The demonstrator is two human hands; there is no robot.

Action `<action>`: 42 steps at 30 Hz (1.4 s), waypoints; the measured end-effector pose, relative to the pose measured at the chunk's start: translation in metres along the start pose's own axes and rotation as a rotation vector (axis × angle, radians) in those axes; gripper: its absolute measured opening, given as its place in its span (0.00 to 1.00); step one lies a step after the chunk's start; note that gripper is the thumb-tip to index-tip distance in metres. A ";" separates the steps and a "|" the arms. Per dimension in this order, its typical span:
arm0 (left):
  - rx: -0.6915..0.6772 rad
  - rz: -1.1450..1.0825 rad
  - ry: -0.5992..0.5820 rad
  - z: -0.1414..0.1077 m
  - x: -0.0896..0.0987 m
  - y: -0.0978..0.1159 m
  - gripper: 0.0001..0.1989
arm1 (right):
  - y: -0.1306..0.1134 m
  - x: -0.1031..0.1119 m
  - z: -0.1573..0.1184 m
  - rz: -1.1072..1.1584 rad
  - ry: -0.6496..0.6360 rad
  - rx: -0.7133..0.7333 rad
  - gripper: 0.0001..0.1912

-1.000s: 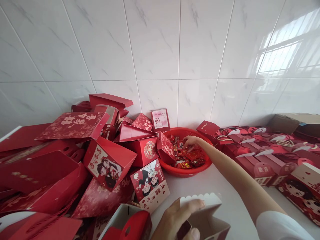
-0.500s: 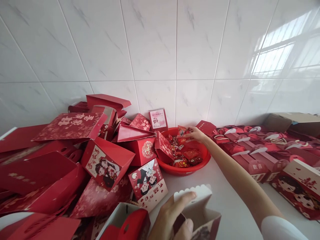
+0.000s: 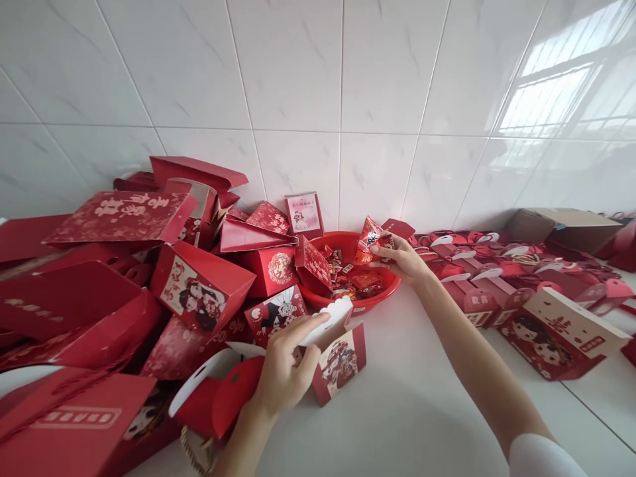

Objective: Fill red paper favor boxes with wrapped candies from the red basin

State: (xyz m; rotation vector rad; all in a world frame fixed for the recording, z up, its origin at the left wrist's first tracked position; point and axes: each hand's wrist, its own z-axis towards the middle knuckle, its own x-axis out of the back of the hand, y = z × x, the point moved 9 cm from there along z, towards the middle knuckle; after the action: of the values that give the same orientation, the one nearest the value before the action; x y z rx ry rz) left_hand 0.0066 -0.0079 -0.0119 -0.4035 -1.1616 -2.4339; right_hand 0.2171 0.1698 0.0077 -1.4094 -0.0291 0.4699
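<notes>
My left hand (image 3: 291, 364) grips an open red and white paper box (image 3: 340, 361) by its scalloped flap, with its index finger laid along the flap. The box stands upright on the pale table, just in front of a red plastic basin (image 3: 365, 305). Wrapped sweets (image 3: 370, 279) and other small red packets lie in the basin. Over the basin's right side, my right hand (image 3: 400, 257) pinches a shiny red packet (image 3: 368, 240) between thumb and fingers.
Red gift boxes (image 3: 203, 285) are heaped at the left, some against the basin. Rows of red boxes (image 3: 479, 301) stand at the right, beside a picture box (image 3: 546, 338) and a cardboard box (image 3: 561, 222). White wall tiles (image 3: 298, 79) rise behind.
My right hand has lifted the red packet up out of the basin. My left hand has carried the open box away from me, closer to the basin. The view has shifted.
</notes>
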 end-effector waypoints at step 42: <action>0.405 -0.359 -0.193 -0.004 -0.034 -0.025 0.31 | -0.041 -0.120 -0.093 -0.950 -0.916 0.254 0.08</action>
State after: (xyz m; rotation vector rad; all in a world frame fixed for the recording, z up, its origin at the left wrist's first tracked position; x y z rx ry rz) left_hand 0.0234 0.0116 -0.0453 -0.3295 -1.9071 -2.3923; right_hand 0.1476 0.0393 0.0611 -0.6996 -1.2723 0.2565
